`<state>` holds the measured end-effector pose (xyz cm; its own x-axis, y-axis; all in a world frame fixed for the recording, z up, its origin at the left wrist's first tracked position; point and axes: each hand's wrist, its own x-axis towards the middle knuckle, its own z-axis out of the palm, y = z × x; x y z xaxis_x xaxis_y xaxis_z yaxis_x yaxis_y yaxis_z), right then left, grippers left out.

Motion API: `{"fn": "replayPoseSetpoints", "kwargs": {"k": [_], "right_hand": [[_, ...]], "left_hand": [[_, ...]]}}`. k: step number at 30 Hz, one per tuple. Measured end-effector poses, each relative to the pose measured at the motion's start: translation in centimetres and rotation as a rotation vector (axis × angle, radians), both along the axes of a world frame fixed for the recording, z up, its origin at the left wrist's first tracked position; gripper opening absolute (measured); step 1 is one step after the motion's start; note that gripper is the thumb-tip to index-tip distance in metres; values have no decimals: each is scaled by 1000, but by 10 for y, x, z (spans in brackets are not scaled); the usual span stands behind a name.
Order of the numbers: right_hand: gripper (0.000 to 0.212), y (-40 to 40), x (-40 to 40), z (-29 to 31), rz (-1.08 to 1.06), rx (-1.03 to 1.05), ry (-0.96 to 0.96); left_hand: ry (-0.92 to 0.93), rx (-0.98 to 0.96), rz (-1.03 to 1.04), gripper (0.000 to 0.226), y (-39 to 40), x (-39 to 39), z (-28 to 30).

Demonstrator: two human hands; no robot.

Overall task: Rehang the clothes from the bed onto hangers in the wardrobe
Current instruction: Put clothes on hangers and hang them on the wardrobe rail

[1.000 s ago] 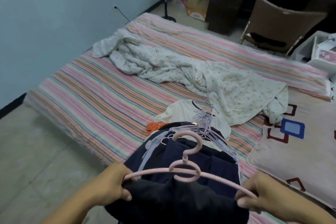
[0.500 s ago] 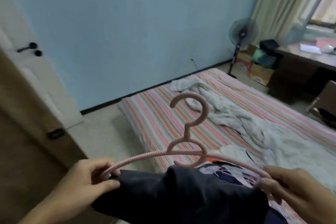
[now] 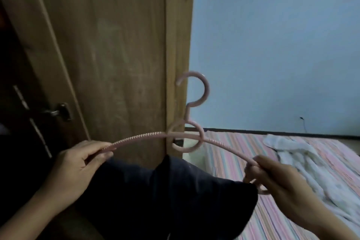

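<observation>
- Head view: a pink plastic clothes hanger (image 3: 187, 136) with ribbed arms and a round hook is held up at chest height, in front of the edge of a brown wooden wardrobe door (image 3: 116, 45).
- The left hand (image 3: 78, 165) is seen pinching the left tip of the hanger between thumb and fingers.
- The right hand (image 3: 280, 179) is seen gripping the right end of the hanger, with the fingers curled around it beside the small loop at that end.
- A dark navy garment (image 3: 165, 191) is draped below the hanger's arms and hangs between the two hands; its upper edge is bunched into a peak just under the hanger's central ring. How it is fastened to the hanger cannot be told.
- The hanger's hook is pointed upward, with its opening turned to the left, and is set against the light blue wall (image 3: 272, 45).
- A dark metal handle (image 3: 58, 112) is seen at the left, on a darker part of the wardrobe; the picture is blurred there.
- To the lower right, a bed with a pink striped sheet (image 3: 243, 154) is seen below and behind the right hand.
- A crumpled white blanket (image 3: 303, 163) is laid on that sheet, well apart from the hanger.
- A dark skirting strip (image 3: 253, 130) is seen running along the foot of the wall, behind the bed.
</observation>
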<state>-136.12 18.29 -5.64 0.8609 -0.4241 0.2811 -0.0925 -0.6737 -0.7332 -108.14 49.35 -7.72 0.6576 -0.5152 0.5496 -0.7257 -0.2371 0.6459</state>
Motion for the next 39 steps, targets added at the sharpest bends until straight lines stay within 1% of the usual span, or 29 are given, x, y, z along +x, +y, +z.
{"fn": "replayPoseSetpoints", "kwargs": {"k": [3, 5, 6, 9, 11, 12, 14, 16, 18, 20, 22, 25, 28, 32, 35, 39], "right_hand": [[22, 9, 42, 10, 102, -33, -47], [19, 14, 65, 17, 165, -80, -95], [20, 17, 77, 20, 202, -91, -118], [30, 26, 104, 29, 299, -58, -149], [38, 34, 118, 34, 388, -45, -139], [38, 40, 125, 36, 449, -20, -128], [31, 58, 137, 41, 583, 71, -86], [26, 78, 150, 45, 682, 188, -55], [27, 100, 163, 46, 740, 282, -34], [32, 120, 176, 44, 785, 329, -13], [33, 138, 189, 40, 807, 350, 16], [31, 168, 210, 38, 823, 436, 76], [31, 204, 233, 35, 824, 485, 94], [33, 249, 270, 30, 807, 474, 67], [32, 281, 299, 28, 767, 512, 52], [34, 321, 337, 30, 771, 523, 42]], "left_hand": [[7, -40, 110, 16, 31, -4, 3], [-3, -90, 183, 6, 49, -6, 6], [-3, -105, 226, 10, 58, -8, 8], [-30, -118, 315, 25, 83, -15, 11], [-21, -120, 361, 26, 98, -21, 11], [-18, -119, 394, 23, 108, -24, 10], [5, -122, 464, 16, 128, -30, 7], [37, -124, 532, 18, 147, -35, 6], [69, -104, 623, 20, 166, -36, 4], [94, -62, 708, 18, 189, -32, 1], [90, 12, 786, 16, 210, -26, 0], [38, 164, 904, 24, 234, -15, 4], [34, 272, 1047, 13, 254, 5, 11], [108, 277, 1104, 17, 281, 47, 13], [175, 235, 1136, 13, 295, 79, 16], [363, 164, 1112, 31, 315, 127, 22]]}}
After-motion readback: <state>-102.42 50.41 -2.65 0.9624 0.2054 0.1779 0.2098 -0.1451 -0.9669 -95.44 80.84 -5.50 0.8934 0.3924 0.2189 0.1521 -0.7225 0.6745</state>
